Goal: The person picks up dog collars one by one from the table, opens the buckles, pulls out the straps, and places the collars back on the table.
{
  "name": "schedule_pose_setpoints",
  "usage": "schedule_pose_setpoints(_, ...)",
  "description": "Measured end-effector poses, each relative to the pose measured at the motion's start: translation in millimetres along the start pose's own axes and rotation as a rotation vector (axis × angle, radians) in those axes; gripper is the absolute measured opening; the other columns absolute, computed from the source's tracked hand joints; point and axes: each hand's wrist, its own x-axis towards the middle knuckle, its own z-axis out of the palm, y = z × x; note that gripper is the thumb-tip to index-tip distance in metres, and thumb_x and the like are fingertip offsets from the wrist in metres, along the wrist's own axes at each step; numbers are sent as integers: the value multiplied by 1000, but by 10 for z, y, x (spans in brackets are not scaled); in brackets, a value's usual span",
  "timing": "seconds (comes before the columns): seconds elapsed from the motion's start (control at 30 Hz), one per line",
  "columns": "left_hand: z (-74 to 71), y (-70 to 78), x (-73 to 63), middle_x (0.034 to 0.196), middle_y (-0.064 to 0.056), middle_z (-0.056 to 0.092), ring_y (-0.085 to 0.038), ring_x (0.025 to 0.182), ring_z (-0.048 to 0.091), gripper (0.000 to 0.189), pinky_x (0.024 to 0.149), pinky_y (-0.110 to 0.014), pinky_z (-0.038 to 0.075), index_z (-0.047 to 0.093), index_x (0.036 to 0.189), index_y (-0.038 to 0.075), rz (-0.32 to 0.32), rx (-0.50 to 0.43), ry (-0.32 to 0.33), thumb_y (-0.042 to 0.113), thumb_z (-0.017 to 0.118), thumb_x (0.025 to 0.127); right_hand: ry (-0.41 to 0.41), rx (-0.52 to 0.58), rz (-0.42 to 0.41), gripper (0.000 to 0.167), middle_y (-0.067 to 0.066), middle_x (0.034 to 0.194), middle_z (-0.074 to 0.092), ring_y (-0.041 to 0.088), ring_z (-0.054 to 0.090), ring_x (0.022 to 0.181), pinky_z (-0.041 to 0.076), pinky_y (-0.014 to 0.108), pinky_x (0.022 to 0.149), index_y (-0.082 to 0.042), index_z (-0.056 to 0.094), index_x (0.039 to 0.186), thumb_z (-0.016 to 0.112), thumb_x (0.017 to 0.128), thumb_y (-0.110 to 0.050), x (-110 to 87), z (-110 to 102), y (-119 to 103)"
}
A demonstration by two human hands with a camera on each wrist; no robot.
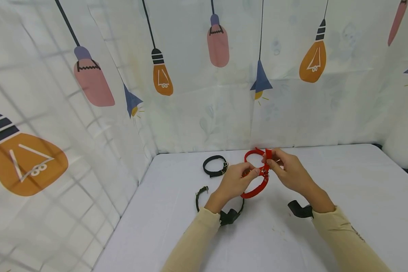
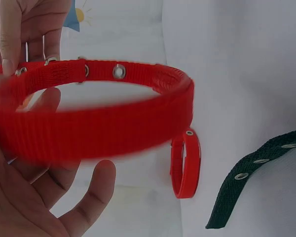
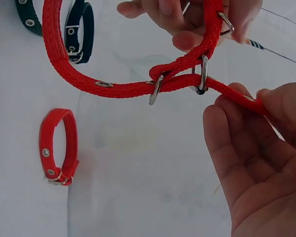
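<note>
Red collar in hand: the red collar (image 2: 103, 126) is raised between both hands above the white table (image 1: 156, 226), its band bowed into a loop
Reason for the lift: presumably to give the fingers of both hands room around the metal buckle (image 3: 203, 74)
Left hand grip: the left hand (image 1: 236, 179) grasps the band near the buckle, fingers bent on the webbing; likely an anchor for the loop
Right hand grip: the right hand (image 1: 290, 170) pinches the strap tail (image 3: 237, 98) between thumb and fingers, nearly closed at the tips; likely keeps the tail in line with the buckle
Strap tail: appears to run through the buckle frame; the pin's seating cannot be told
Second red collar: the second red collar (image 3: 47, 136) forms a loop beyond the hands, untouched
Dark collars: a black collar (image 1: 217, 173) lies looped on the table; a dark green strap (image 2: 251, 168) lies open-ended near the left forearm, probably set aside for working room
</note>
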Motion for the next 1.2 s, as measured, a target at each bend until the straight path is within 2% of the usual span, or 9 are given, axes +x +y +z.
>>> schedule_pose_setpoints(0.13, 21, 13, -1, 77, 6, 63, -6, 67, 52, 26, 56, -19, 45, 73, 100, 17, -8, -10, -3, 34, 54, 105, -2, -6, -2, 12, 6, 100, 74, 20, 69, 92, 53, 13, 83, -4, 65, 111, 64, 99, -4, -2, 20, -12)
schedule_pose_setpoints(0.23, 42, 25, 0, 73, 7, 60, -5, 66, 50, 32, 56, -19, 40, 74, 98, 17, -23, 1, -24, 42, 55, 105, -3, 6, -7, 11, 5, 97, 74, 20, 71, 88, 55, 15, 82, -6, 67, 109, 66, 98, -4, -4, 22, -23)
schedule_pose_setpoints(0.4, 68, 71, -13, 64, 10, 57, -5, 65, 48, 44, 56, -21, 37, 75, 85, 18, -85, 13, -75, 54, 56, 100, 8, 3, -24, 10, 3, 89, 73, 21, 73, 83, 57, 20, 78, -7, 67, 103, 70, 95, -3, -8, 15, -49)
schedule_pose_setpoints(0.5, 79, 99, -21, 60, 9, 53, -6, 63, 46, 45, 54, -23, 36, 73, 78, 19, -122, 7, -102, 55, 57, 99, 28, -25, -27, 10, 2, 87, 73, 21, 73, 81, 58, 21, 77, -6, 66, 102, 71, 94, -3, -10, 11, -72)
schedule_pose_setpoints(0.6, 96, 114, -20, 60, 8, 53, -6, 62, 47, 39, 53, -23, 36, 74, 79, 20, -143, -20, -113, 50, 60, 100, 43, -41, -29, 11, 2, 87, 73, 20, 72, 81, 59, 24, 78, -6, 66, 102, 71, 93, -2, -11, 9, -83)
schedule_pose_setpoints(0.73, 102, 119, -16, 72, 7, 65, -6, 68, 55, 29, 57, -21, 46, 77, 89, 17, -145, -59, -83, 38, 60, 101, 55, -60, -28, 13, 3, 89, 73, 18, 71, 81, 59, 25, 77, -5, 65, 104, 71, 93, -2, -10, 14, -75)
schedule_pose_setpoints(0.83, 96, 111, -14, 83, 6, 70, -7, 76, 59, 26, 65, -21, 53, 77, 95, 15, -145, -66, -47, 32, 59, 101, 61, -61, -12, 14, 5, 91, 73, 19, 70, 81, 57, 22, 76, -4, 64, 106, 71, 94, -4, -10, 16, -65)
schedule_pose_setpoints(1.0, 83, 87, -11, 90, 4, 72, -8, 81, 59, 24, 69, -21, 52, 76, 94, 18, -128, -55, 0, 30, 57, 101, 46, -58, 29, 12, 6, 91, 73, 19, 69, 79, 56, 22, 72, -4, 63, 108, 68, 97, -8, -11, 12, -52)
schedule_pose_setpoints(1.2, 57, 73, -15, 86, -7, 71, -9, 74, 54, 25, 62, -21, 46, 74, 91, 15, -90, -78, 12, 27, 55, 101, 10, -85, 50, 8, 4, 85, 73, 15, 67, 75, 54, 25, 67, -5, 68, 102, 70, 96, -10, -21, -8, -47)
